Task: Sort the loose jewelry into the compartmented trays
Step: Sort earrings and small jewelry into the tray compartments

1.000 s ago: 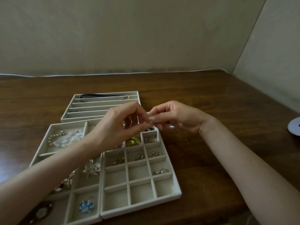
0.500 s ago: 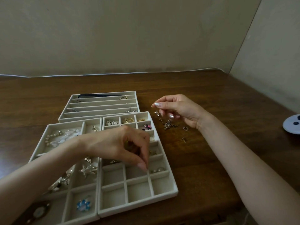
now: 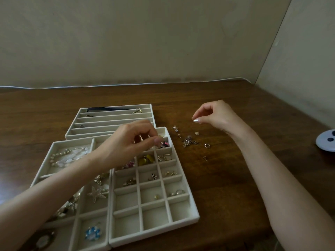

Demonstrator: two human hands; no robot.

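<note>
Roughly midway: the grid tray holds pieces in about half its cells, loose jewelry lies on the desk just right of the tray, left hand fingers pinch together over the tray's far-right cell, right hand fingers pinch right of the tray, held items indiscernible.

Left hand: the far-left compartments of the grid tray are covered by it; anything pinched at its fingertips is too small to be made out.
Right hand: right of the grid tray; thumb and forefinger are pressed together, contents not discernible.
Loose jewelry: right of the grid tray; single pieces too small to be identified.
Wide tray: left of the grid tray; partly hidden under the left forearm.
White round object: far right of the grid tray; cut off by the picture's edge.
</note>
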